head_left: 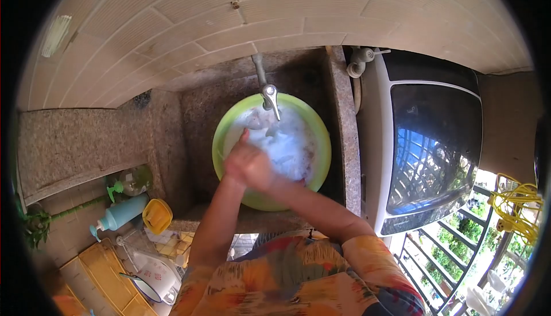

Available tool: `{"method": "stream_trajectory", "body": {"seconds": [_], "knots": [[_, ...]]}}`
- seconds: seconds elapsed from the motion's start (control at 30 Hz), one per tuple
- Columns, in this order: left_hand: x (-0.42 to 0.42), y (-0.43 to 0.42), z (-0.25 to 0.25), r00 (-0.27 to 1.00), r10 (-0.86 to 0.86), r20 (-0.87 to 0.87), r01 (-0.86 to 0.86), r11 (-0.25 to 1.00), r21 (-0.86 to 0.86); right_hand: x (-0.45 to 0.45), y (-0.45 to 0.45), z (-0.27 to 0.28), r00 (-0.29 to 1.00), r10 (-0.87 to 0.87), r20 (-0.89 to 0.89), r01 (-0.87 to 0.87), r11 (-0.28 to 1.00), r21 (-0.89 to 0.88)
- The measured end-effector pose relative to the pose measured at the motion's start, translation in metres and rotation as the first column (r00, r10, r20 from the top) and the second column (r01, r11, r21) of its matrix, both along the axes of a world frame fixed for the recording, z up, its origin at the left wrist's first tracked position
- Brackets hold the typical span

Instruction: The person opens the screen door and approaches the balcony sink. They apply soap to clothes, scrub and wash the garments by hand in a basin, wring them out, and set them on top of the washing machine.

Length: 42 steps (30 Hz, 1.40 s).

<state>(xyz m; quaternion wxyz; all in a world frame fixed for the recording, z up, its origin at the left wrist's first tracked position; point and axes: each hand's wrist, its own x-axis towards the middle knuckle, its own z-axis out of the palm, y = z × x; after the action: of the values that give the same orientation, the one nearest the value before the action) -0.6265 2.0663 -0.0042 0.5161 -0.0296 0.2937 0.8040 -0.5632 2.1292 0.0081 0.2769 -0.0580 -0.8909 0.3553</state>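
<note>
A light green basin (325, 138) stands in the stone sink under a metal tap (268, 93). Foamy water with soaked cloth (287, 144) fills it. Over the basin's left part, my left hand (238, 158) and my right hand (259, 172) are pressed together, blurred by motion. One thumb or finger points up from the pair. Whether anything is between the palms is hidden, and the fingers of both hands are smeared.
To the right stands a washing machine (436, 144) with a dark lid, beyond the sink's stone edge (344, 126). Another tap (360, 62) is on the wall. At the lower left are a blue bottle (123, 212), a green-topped bottle (136, 180) and a yellow container (157, 216).
</note>
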Motion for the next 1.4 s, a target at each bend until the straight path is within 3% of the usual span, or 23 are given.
{"method": "stream_trajectory", "body": {"seconds": [0.03, 0.07, 0.1, 0.13, 0.17, 0.2, 0.27, 0.37, 0.47, 0.5, 0.6, 0.63, 0.73, 0.83, 0.87, 0.93, 1.0, 1.1, 1.27, 1.4], "knots": [[0.003, 0.005, -0.002, 0.996, 0.060, -0.072, -0.083, 0.925, -0.370, 0.000, 0.037, 0.015, 0.999, -0.023, -0.047, 0.025, 0.998, 0.049], [0.007, 0.010, -0.003, 0.993, 0.073, -0.095, -0.118, 0.742, -0.660, 0.000, 0.057, 0.000, 0.969, -0.219, 0.113, 0.222, 0.975, -0.015], [0.003, 0.013, 0.038, 0.998, 0.058, 0.019, -0.035, 0.797, -0.604, 0.003, 0.088, 0.005, 0.893, -0.348, 0.286, 0.335, 0.937, 0.097], [0.000, 0.014, 0.054, 0.991, 0.031, 0.133, 0.045, 0.845, -0.533, 0.011, 0.116, 0.013, 0.888, -0.417, 0.196, 0.429, 0.903, -0.021], [-0.011, -0.002, 0.039, 0.976, -0.004, 0.219, 0.098, 0.900, -0.424, 0.016, 0.132, 0.023, 0.865, -0.480, 0.142, 0.494, 0.866, -0.081], [-0.013, -0.008, 0.040, 0.990, 0.036, 0.136, 0.030, 0.890, -0.455, 0.020, 0.139, 0.038, 0.846, -0.509, 0.160, 0.529, 0.841, -0.115], [-0.015, -0.015, 0.045, 0.993, 0.109, -0.049, -0.119, 0.861, -0.495, 0.032, 0.136, 0.028, 0.893, -0.368, 0.258, 0.417, 0.893, -0.171], [-0.017, -0.023, 0.037, 0.993, 0.012, -0.117, -0.065, 0.884, -0.463, 0.037, 0.091, -0.003, 0.787, -0.276, 0.552, 0.300, 0.953, 0.048], [-0.017, -0.023, 0.031, 0.996, -0.032, -0.085, -0.018, 0.849, -0.528, 0.034, 0.080, -0.020, 0.585, -0.164, 0.795, 0.208, 0.977, 0.049], [-0.017, -0.022, 0.033, 0.996, -0.038, -0.082, -0.011, 0.852, -0.524, 0.032, 0.080, -0.028, 0.627, -0.235, 0.743, 0.244, 0.965, 0.099], [-0.016, -0.027, 0.031, 0.997, -0.044, -0.062, 0.006, 0.857, -0.516, 0.016, 0.115, -0.068, 0.630, -0.029, 0.776, 0.322, 0.919, -0.227], [-0.017, -0.027, 0.029, 0.998, -0.041, -0.056, 0.007, 0.861, -0.509, 0.011, 0.118, -0.069, 0.664, -0.047, 0.746, 0.518, 0.749, -0.414], [-0.010, -0.014, 0.021, 0.986, 0.131, 0.107, -0.079, 0.918, -0.389, 0.015, 0.089, -0.026, 0.902, -0.152, 0.404, 0.278, 0.921, -0.274], [-0.005, 0.010, 0.061, 0.972, 0.196, 0.129, -0.084, 0.806, -0.586, 0.029, 0.041, 0.040, 0.979, 0.113, 0.172, -0.055, 0.948, -0.313], [-0.008, 0.008, 0.055, 0.981, 0.081, 0.178, 0.000, 0.910, -0.415, 0.033, 0.027, 0.056, 0.973, 0.201, 0.112, -0.154, 0.930, -0.335], [-0.017, -0.002, 0.037, 0.965, -0.164, 0.203, 0.175, 0.984, -0.035, 0.038, 0.006, 0.087, 0.976, 0.162, 0.146, -0.122, 0.961, -0.250], [-0.010, 0.000, 0.040, 0.985, -0.071, 0.158, 0.094, 0.985, -0.143, 0.034, -0.003, 0.092, 0.985, 0.107, 0.135, -0.080, 0.978, -0.192], [-0.014, -0.005, 0.021, 0.982, -0.149, 0.119, 0.149, 0.989, 0.010, 0.028, -0.004, 0.090, 0.996, 0.044, 0.081, -0.033, 0.991, -0.128], [-0.002, 0.010, 0.028, 0.992, -0.059, 0.113, 0.067, 0.995, -0.068, 0.015, 0.003, 0.087, 1.000, -0.027, -0.001, 0.027, 1.000, 0.009], [-0.001, 0.006, 0.033, 0.993, -0.027, 0.113, 0.039, 0.993, -0.110, 0.003, 0.007, 0.084, 0.997, -0.035, -0.074, 0.033, 0.999, -0.027]]}}
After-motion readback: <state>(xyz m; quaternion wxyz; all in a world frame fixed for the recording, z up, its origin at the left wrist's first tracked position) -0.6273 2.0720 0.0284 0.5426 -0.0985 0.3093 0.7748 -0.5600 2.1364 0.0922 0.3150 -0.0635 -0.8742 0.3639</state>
